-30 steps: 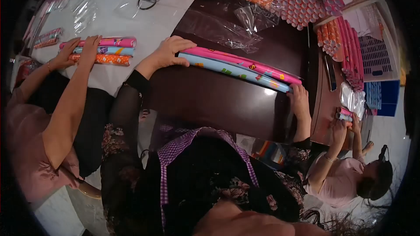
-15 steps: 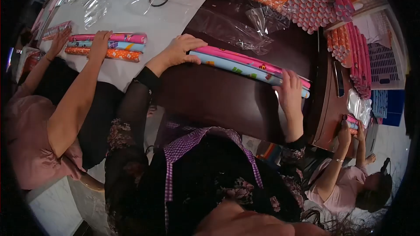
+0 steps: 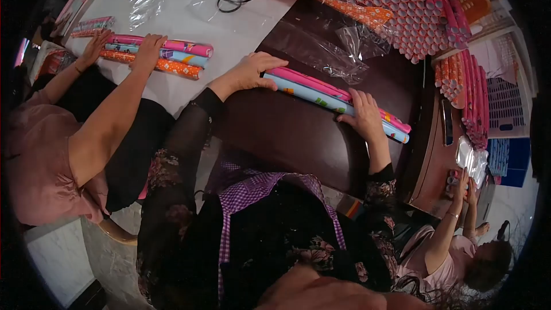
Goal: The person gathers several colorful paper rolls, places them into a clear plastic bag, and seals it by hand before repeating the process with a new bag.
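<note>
Two rolls of patterned wrapping paper lie side by side on the dark brown table: a pink roll (image 3: 327, 85) on the far side and a light blue roll (image 3: 304, 95) on the near side. My left hand (image 3: 252, 73) grips their left ends, fingers over the pink roll and thumb by the blue one. Farther right, my right hand (image 3: 366, 117) bends across both rolls, its thumb on the near side. The right ends stick out past that hand. A crumpled clear plastic sleeve (image 3: 338, 60) lies just beyond the rolls.
On the left, a co-worker's hands (image 3: 146, 51) rest on pink, blue and orange rolls (image 3: 183, 69). A large stack of rolls (image 3: 367, 6) fills the back. A phone (image 3: 447, 120) lies at right, near another person's hands (image 3: 462, 186). A black cable (image 3: 232, 0) lies at the back.
My right hand has slid left along the rolls, away from their right ends. My left hand stays at the left ends. The whole view has shifted somewhat.
</note>
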{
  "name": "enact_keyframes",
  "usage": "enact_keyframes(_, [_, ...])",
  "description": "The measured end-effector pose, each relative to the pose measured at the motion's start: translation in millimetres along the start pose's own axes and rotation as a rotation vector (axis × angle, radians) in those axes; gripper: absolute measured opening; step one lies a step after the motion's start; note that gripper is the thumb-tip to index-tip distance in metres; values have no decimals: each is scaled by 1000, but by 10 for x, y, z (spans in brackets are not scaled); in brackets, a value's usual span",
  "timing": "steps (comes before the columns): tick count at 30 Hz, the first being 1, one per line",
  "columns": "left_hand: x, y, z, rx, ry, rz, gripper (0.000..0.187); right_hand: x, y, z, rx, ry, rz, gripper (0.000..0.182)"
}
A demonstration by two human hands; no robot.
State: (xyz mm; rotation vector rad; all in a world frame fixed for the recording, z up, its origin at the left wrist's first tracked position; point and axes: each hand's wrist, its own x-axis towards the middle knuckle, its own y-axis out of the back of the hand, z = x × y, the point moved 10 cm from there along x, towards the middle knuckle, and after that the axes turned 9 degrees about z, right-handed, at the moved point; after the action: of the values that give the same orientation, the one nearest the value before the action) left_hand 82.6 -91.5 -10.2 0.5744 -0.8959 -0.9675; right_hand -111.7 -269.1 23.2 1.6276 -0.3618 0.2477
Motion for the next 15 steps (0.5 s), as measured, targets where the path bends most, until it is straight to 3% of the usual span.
enact_keyframes(2, [14, 93, -19, -612, 234, 139, 75, 0, -7, -7, -7, 15, 9, 82])
enact_keyframes(3, [-1, 64, -17, -606, 235, 141, 75, -2, -1, -14, -6, 22, 14, 80])
enact_keyframes(5, [-83, 122, -211, -904, 399, 389, 78, 4, 3, -19, -2, 27, 22, 79])
enact_keyframes(8, [-128, 69, -250, -960, 497, 565, 72, 5, -4, -16, -7, 25, 19, 77])
enact_keyframes(14, [-98, 1, -3, -632, 611, 522, 62, 18, -45, 9, 7, 12, 31, 71])
enact_keyframes(15, [-69, 25, 34, -629, 496, 591, 51, 16, -37, -7, 12, 17, 34, 70])
